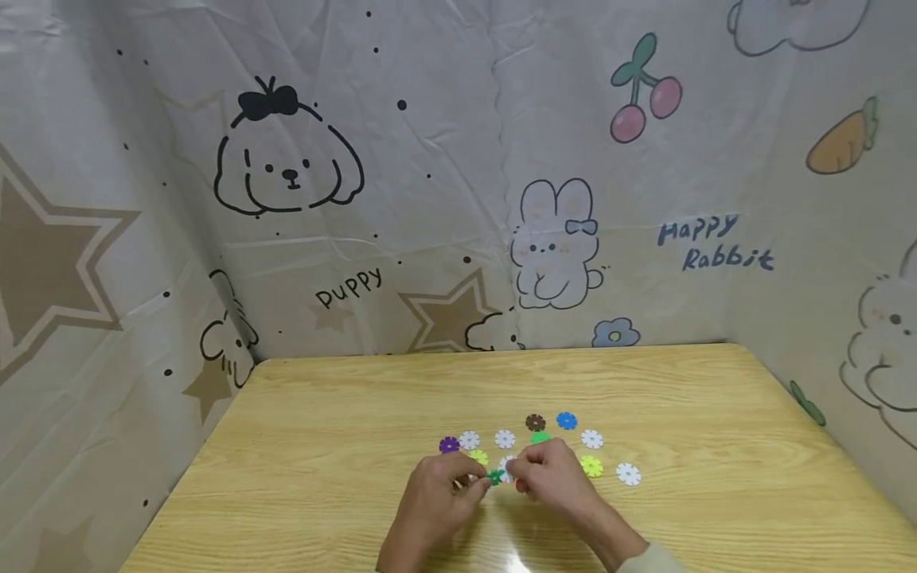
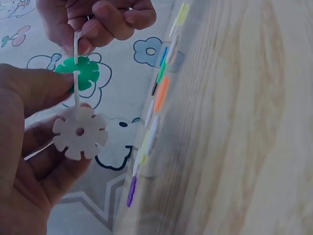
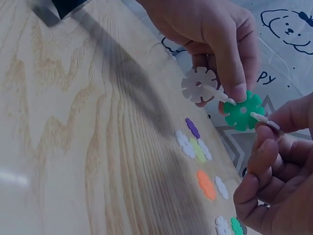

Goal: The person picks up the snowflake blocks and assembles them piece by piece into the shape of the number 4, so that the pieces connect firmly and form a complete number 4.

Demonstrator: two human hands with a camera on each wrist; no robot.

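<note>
My left hand (image 1: 437, 501) pinches a small chain of slotted plastic building discs between thumb and fingers. At its near end a white disc (image 2: 80, 134) faces the left wrist camera, joined to another white disc seen edge-on. That one is slotted into a green disc (image 3: 243, 112), beside the left thumb tip. With thumb and forefinger my right hand (image 1: 559, 481) pinches a further white disc (image 3: 264, 120), whose edge meets the green disc's rim. In the left wrist view, the right fingers (image 2: 115, 19) partly cover this white disc.
Loose discs lie on the wooden table (image 1: 344, 446) beyond and around the hands: purple (image 1: 449, 445), brown (image 1: 535, 422), blue (image 1: 567, 420), yellow (image 1: 591, 466), orange (image 3: 206, 185) and several white ones (image 1: 628, 474). A printed cloth (image 1: 430, 159) hangs behind the table.
</note>
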